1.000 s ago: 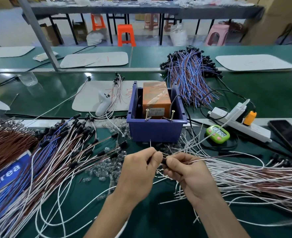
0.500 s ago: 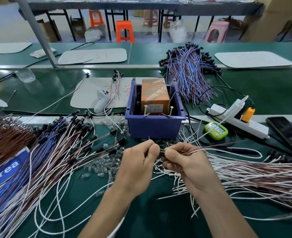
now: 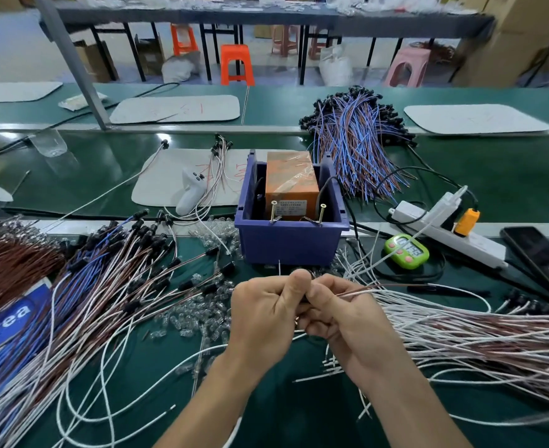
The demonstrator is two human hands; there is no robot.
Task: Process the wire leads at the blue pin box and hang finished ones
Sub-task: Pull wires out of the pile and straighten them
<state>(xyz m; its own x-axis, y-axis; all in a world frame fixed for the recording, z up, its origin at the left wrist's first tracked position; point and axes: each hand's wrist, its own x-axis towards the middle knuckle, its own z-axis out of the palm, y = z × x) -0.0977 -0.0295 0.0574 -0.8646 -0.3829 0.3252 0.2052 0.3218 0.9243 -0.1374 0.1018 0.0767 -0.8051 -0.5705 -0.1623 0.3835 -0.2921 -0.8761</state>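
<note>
From the head cam, loose wires (image 3: 460,334) cluttered the bench and a green timer (image 3: 405,253) sat right of the blue pin box (image 3: 289,244). Just in front of that box, the left hand (image 3: 266,315) and right hand (image 3: 344,318) were knuckle to knuckle, curled fingers pinching one wire lead (image 3: 363,288) that trailed off right.

The left hand (image 3: 266,312) and right hand (image 3: 347,321) meet just before the blue pin box (image 3: 286,244), pinching a wire lead (image 3: 360,288) that trails right over a pile of white and brown leads (image 3: 460,334) on the green worktop (image 3: 299,415). An orange block (image 3: 291,179) stands inside the box, with two screws (image 3: 273,211) at its front rim.
</note>
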